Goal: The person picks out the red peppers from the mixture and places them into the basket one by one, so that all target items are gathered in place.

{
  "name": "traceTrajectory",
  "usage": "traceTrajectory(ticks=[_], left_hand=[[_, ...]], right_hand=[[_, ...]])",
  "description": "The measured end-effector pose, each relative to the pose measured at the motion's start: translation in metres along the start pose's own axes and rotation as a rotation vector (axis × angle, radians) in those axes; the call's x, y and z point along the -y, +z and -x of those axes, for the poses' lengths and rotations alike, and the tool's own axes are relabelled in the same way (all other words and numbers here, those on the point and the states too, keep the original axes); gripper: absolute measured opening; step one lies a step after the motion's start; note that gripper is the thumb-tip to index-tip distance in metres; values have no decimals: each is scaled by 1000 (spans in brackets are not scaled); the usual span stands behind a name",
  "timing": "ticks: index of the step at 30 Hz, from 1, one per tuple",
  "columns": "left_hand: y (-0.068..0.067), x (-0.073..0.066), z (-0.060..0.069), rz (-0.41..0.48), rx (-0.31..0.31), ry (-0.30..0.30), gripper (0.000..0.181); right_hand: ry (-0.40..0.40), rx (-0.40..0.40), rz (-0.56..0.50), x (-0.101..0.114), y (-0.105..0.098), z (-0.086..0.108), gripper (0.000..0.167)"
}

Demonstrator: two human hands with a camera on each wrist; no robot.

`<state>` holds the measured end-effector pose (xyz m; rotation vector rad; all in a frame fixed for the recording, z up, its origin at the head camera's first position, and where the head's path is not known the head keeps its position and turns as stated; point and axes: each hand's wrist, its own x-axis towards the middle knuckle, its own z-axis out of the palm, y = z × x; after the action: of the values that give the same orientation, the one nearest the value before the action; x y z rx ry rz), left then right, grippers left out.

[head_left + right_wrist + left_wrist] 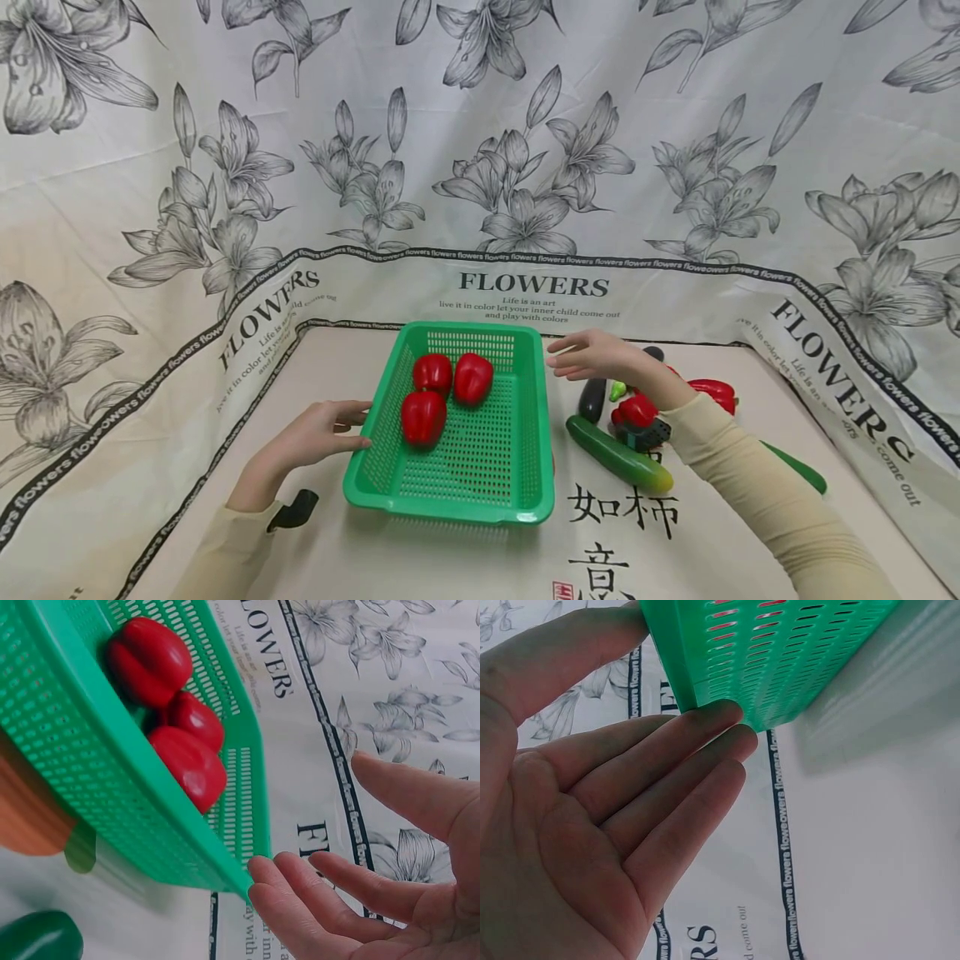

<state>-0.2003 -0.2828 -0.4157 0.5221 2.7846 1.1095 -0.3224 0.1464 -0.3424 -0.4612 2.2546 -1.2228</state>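
A green perforated plastic basket (491, 467) holds three red bell peppers (423, 418), grouped toward its far left. At its left side is my left hand (330, 432), thumb and fingers extended; in the left wrist view its fingertips meet the basket wall (765, 667). Beyond the far right corner, my right hand (592, 354) has its fingers spread, and the right wrist view shows fingertips close to the rim (259, 825). Whether they touch it I cannot tell. Neither hand is curled round anything.
Right of the basket lie a cucumber (618, 454), a dark eggplant (592, 400), more red peppers (712, 392) and a green vegetable (798, 467). An orange-brown object (30, 806) shows beside the basket, partly hidden. Flower-printed cloth (480, 167) rises behind.
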Motion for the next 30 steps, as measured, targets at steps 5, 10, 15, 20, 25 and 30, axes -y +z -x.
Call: traceTrajectory(ticks=[5, 10, 15, 20, 25, 30], left_hand=[[0, 1, 0, -10, 1, 7, 61], [0, 2, 0, -18, 0, 11, 61], [0, 2, -1, -21, 0, 8, 61], [1, 2, -1, -24, 1, 6, 61], [0, 2, -1, -24, 3, 6, 61], [0, 3, -1, -25, -2, -12, 61]], right_hand=[[7, -13, 6, -10, -11, 6, 62], [31, -26, -2, -20, -21, 15, 62], [61, -44, -7, -30, -30, 24, 64], [80, -55, -16, -41, -38, 34, 67], [95, -84, -35, -52, -46, 41, 68], [112, -117, -21, -63, -51, 46, 67]])
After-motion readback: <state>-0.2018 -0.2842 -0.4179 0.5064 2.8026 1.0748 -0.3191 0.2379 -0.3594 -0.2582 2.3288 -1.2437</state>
